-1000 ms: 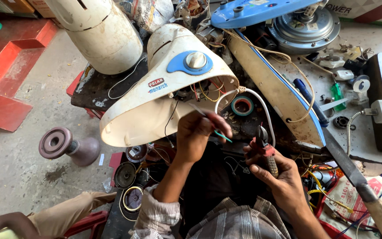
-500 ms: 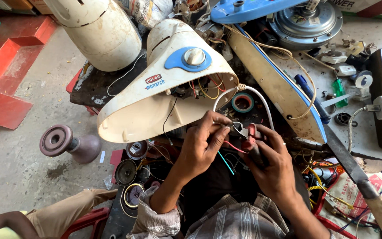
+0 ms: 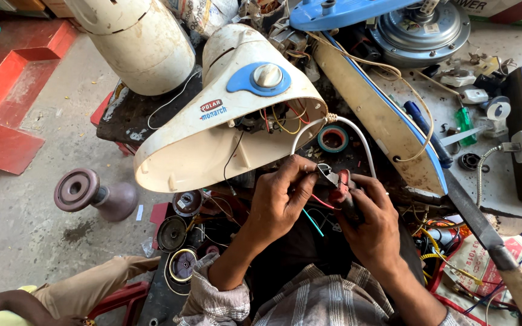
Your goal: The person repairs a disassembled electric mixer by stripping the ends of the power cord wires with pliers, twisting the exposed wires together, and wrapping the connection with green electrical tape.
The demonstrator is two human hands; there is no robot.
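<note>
The left hand pinches a thin red wire between thumb and fingertips, its grip closed on the wire just left of the tool. The right hand is wrapped shut around the red-handled metal pliers, whose tip meets the wire between the two hands. Both hands work just below the open underside of the cream plastic fan base with a blue knob plate, from which a white cable loops down toward the pliers. A teal wire pokes out beneath the hands. The pliers' jaws are largely hidden by fingers, so how they bite cannot be told.
</note>
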